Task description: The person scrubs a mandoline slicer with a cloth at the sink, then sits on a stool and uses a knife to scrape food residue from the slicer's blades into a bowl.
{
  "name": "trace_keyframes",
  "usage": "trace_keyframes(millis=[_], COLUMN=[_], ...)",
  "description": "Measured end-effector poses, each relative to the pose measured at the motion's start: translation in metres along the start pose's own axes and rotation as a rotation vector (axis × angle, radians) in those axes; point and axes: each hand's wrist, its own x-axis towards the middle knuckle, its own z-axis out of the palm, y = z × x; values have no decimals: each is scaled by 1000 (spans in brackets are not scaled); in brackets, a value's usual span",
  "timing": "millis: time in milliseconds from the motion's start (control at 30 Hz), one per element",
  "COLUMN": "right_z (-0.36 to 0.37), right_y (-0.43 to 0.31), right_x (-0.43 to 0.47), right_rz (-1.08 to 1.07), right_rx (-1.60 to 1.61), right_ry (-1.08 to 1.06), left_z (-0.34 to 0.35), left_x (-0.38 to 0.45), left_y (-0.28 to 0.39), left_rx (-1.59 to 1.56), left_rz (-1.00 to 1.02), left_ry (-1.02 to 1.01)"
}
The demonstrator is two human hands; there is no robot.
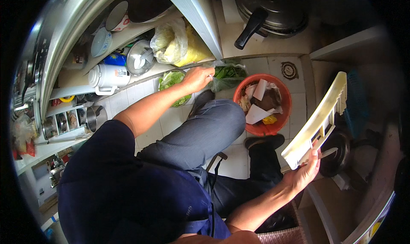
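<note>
My left hand (199,79) is at the mouth of a clear plastic bag (221,84), its fingers closed on the edge. Long green vegetables (229,71) lie inside that bag on the floor. Below my left forearm, partly hidden by it, a bowl of light green leaves (173,80) stands on the tiles. Out to the right, my right hand (302,176) grips the lower end of a long cream plastic piece (315,122) with a notched edge and open slots, held tilted. Between my feet and the bag sits a red plastic bin (285,116) with paper and scraps.
A pressure cooker (272,13) with a black handle stands ahead. Shelves on the left hold a white jug (110,76), a metal bowl (140,58) and a yellow bag (193,45). A dark round lid (336,157) is at right. The floor has a drain (289,70).
</note>
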Motion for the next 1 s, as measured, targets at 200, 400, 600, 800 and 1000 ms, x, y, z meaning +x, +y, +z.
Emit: trace_keyframes(millis=[200, 400, 600, 800, 1000], right_z=[-7, -13, -17, -24, -18], right_y=[5, 11, 13, 21, 11], right_x=[1, 5, 9, 17, 10], right_rz=[-24, -50, -23, -71, -26], right_rx=[66, 86, 120, 137, 63], right_ry=[-44, -63, -106, -93, -114], left_z=[-45, -104, -190, -262, -309], left_x=[-10, -32, -91, -190, -278], left_y=[13, 25, 32, 40, 36], left_rx=[20, 78, 53, 9, -48], left_rz=[73, 172, 260, 107, -128], left_ry=[58, 60, 38, 56, 47])
